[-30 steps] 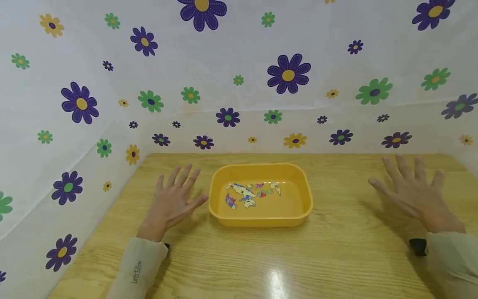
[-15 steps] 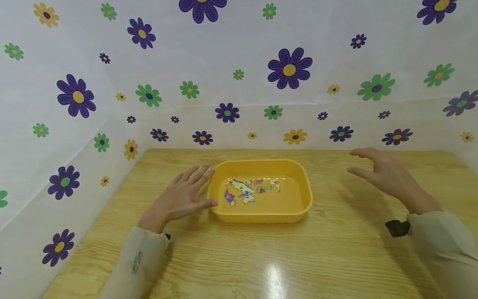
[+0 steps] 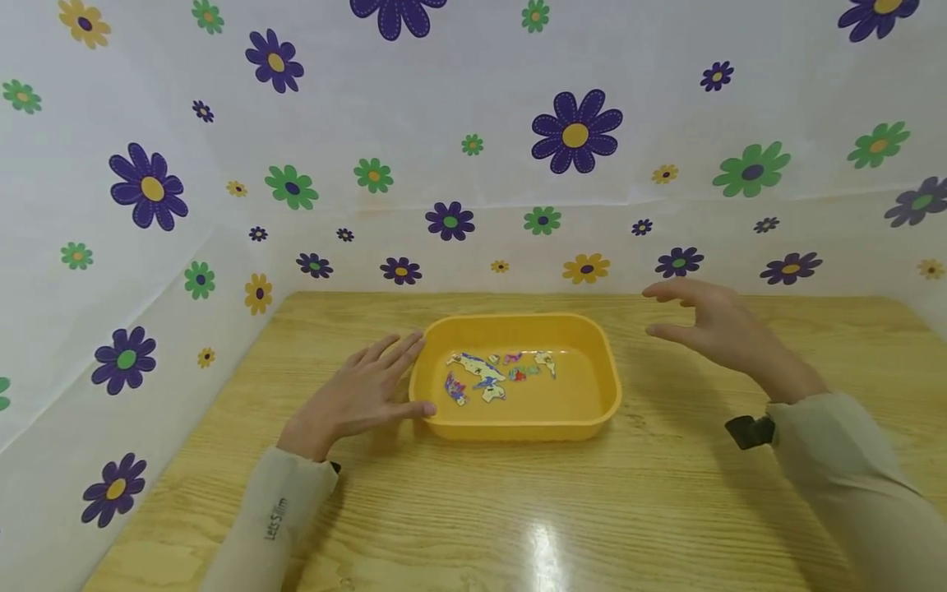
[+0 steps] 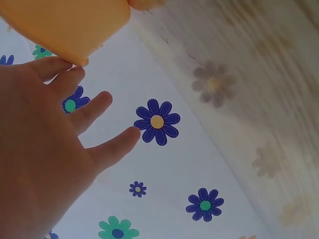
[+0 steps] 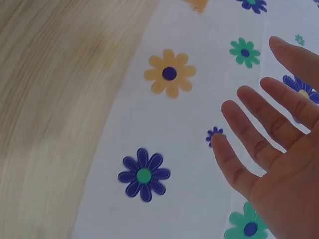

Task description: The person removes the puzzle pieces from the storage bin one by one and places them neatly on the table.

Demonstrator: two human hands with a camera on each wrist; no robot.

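A yellow rectangular tray (image 3: 570, 404) sits on the table. Several flat, irregular pieces (image 3: 477, 368) lie in it, cream with blue, plus smaller red, pink and green ones. My left hand (image 3: 353, 404) is at the tray's left side, its fingers and thumb spread, with fingertips at the rim. In the left wrist view, fingertips of the left hand (image 4: 45, 144) meet the tray's edge (image 4: 82, 60). My right hand (image 3: 721, 330) hovers right of the tray, apart from it. Nothing is in the right hand (image 5: 284, 164), whose fingers are extended in the right wrist view.
The light wooden table (image 3: 444, 510) runs back to a white sheet (image 3: 473, 99) printed with purple, green and yellow flowers. That sheet also stands along the left side. Dark objects (image 3: 750, 432) show at the wrists by the sleeves.
My left hand has moved right to the tray's left rim. The right hand has come left toward the tray and turned sideways. The tray and pieces keep their place.
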